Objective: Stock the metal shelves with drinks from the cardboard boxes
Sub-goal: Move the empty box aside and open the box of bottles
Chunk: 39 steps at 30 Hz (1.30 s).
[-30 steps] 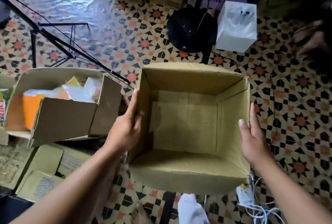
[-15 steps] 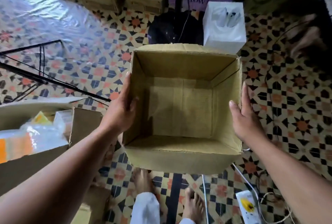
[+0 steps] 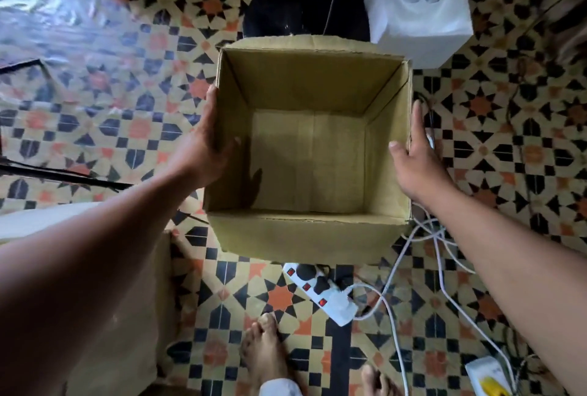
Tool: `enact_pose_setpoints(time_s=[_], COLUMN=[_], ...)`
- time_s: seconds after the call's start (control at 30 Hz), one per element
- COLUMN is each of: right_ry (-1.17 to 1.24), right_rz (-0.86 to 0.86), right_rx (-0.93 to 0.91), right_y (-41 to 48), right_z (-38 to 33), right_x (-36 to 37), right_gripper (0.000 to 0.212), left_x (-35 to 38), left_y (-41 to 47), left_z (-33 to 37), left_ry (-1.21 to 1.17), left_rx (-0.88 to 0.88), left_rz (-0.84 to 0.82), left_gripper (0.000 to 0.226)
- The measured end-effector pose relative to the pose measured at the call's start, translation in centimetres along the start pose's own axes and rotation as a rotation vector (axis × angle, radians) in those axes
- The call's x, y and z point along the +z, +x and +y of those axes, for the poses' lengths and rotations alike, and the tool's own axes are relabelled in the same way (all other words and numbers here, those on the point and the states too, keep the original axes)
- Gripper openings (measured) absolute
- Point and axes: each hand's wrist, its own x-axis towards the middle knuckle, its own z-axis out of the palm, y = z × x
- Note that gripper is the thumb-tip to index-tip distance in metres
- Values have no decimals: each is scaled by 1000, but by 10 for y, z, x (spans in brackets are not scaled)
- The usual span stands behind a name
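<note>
We hold the empty cardboard box (image 3: 305, 233) at frame centre, seemingly lifted over the tiled floor (image 3: 508, 148). Our left hand (image 3: 206, 148) and right hand (image 3: 417, 160) each pinch a side wall, thumb inside, fingers straight outside, balancing it level, clear of the power strip (image 3: 320, 294) at lower centre.
</note>
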Motion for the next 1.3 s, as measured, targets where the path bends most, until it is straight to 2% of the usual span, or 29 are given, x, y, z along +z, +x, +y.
enact_pose_setpoints(time_s=[0.23,0.4,0.5,0.6,0.7,0.83,1.0,1.17,1.23,1.3], right_ry=[-43,-105,-86,-27,-63,-213,-349,-595,-668,-713], right_rz=[-139,-124,-96,-51,-20,-48,-324,-778,-867,-912], right_rx=[131,154,146,156,148,14,-194,-239,-322,-402], right_y=[20,17,14,5,-8,-40,-79,-116,-138,-163], right_z=[22,15,16,11,1,-17,-39,-74,-85,-97], right_x=[43,48,52,47,42,37,39,58,67,77], right_gripper=[77,80,81,81,80,70,55,51,53,53], left_x=[21,24,20,17,17,21,23,15,11,7], left_y=[19,19,12,-3,-23,-61,-132,-219,-263,-309], left_z=[-26,-29,-23,-6,2,19,25,11,7,4], left_ry=[81,110,-6,-128,-122,-63,-185,-249,-279,-332], left_rx=[-61,-97,-56,-147,-196,-286,-331,-497,-552,-621], left_rz=[-159,-189,-175,-174,-101,13,38,-189,-263,-236], left_gripper=[103,107,110,102,99,95,78,56,52,54])
